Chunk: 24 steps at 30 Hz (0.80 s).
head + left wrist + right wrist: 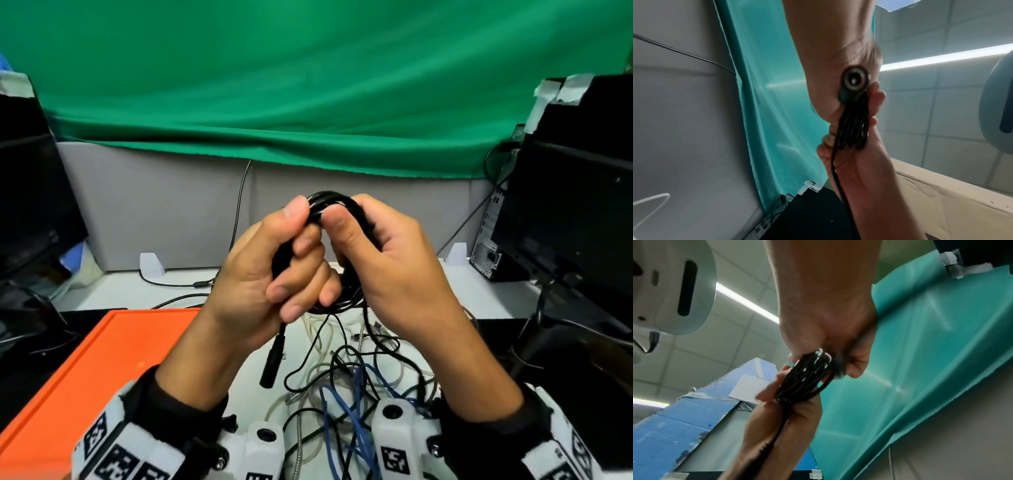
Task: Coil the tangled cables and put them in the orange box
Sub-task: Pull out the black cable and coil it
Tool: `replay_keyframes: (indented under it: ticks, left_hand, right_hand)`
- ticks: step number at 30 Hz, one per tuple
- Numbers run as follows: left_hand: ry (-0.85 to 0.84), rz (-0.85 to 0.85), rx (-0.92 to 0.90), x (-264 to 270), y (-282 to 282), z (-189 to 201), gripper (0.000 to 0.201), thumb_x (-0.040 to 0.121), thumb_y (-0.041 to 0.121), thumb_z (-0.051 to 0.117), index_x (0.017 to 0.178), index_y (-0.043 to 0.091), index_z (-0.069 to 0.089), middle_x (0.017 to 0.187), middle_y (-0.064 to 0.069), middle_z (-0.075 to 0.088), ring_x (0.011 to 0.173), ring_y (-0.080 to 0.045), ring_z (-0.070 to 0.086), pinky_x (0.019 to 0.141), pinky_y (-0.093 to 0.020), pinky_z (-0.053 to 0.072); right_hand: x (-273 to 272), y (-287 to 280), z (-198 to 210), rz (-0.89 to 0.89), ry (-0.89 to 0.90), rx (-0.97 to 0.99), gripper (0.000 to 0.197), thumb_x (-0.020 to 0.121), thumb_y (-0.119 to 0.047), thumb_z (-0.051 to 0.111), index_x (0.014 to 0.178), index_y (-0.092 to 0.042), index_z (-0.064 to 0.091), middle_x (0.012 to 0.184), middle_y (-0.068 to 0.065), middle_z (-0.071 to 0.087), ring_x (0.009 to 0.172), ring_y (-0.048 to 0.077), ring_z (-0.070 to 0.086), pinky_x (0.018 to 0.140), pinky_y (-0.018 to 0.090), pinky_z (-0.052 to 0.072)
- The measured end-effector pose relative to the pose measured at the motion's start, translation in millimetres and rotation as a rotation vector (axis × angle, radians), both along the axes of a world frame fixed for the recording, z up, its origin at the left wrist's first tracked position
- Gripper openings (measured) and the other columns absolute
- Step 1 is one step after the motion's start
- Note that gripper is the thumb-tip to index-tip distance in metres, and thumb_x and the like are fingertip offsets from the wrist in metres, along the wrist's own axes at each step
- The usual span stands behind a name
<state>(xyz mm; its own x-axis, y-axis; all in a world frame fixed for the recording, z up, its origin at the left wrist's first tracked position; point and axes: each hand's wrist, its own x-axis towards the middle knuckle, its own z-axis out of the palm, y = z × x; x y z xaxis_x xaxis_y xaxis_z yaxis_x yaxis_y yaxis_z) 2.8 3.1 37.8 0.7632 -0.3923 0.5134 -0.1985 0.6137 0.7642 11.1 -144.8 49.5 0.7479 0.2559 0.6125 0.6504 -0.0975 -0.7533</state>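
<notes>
Both hands hold one coil of black cable up above the desk. My left hand grips the coil's left side, fingers curled round the strands, and a black barrel plug hangs below it. My right hand pinches the coil's top right between thumb and fingers. The left wrist view shows the bundled strands and the plug's round end. The right wrist view shows the same coil between both hands. A loose tail runs down to the tangle of black, blue and white cables. The orange box lies lower left.
A dark monitor stands at the left and a black computer at the right. A grey partition with green cloth closes the back. Thin cables cross the white desk behind the box.
</notes>
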Motion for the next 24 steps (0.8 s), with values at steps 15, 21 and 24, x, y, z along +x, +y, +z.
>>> replay_keyframes:
  ticks: [15, 21, 24]
  left_hand:
    - [-0.501, 1.058, 0.901, -4.5, 7.3, 4.5, 0.031, 0.101, 0.055, 0.034, 0.096, 0.03, 0.053, 0.068, 0.001, 0.061, 0.063, -0.015, 0.058, 0.056, -0.031, 0.043]
    - [-0.42, 1.217, 0.768, 1.4, -9.6, -6.1, 0.042, 0.105, 0.049, 0.031, 0.098, 0.016, 0.056, 0.063, -0.001, 0.059, 0.058, -0.016, 0.055, 0.055, -0.038, 0.041]
    - [-0.28, 1.032, 0.835, -2.6, -4.6, 3.4, 0.049, 0.099, 0.061, 0.031, 0.099, 0.021, 0.06, 0.062, -0.002, 0.063, 0.052, -0.015, 0.056, 0.054, -0.037, 0.043]
  right_hand:
    - [3.0, -3.1, 1.9, -0.069, 0.112, 0.194, 0.03, 0.084, -0.05, 0.068, 0.082, -0.021, 0.062, 0.059, -0.007, 0.054, 0.058, 0.01, 0.049, 0.056, 0.021, 0.041]
    - [2.8, 1.4, 5.7, 0.388, 0.47, 0.647, 0.032, 0.085, -0.03, 0.066, 0.111, -0.013, 0.058, 0.068, 0.0, 0.052, 0.044, 0.007, 0.038, 0.044, 0.02, 0.039]
    - [6.2, -0.6, 3.7, 0.303, 0.389, 0.605, 0.021, 0.091, -0.026, 0.062, 0.106, -0.011, 0.062, 0.061, -0.003, 0.04, 0.04, 0.005, 0.028, 0.04, 0.019, 0.03]
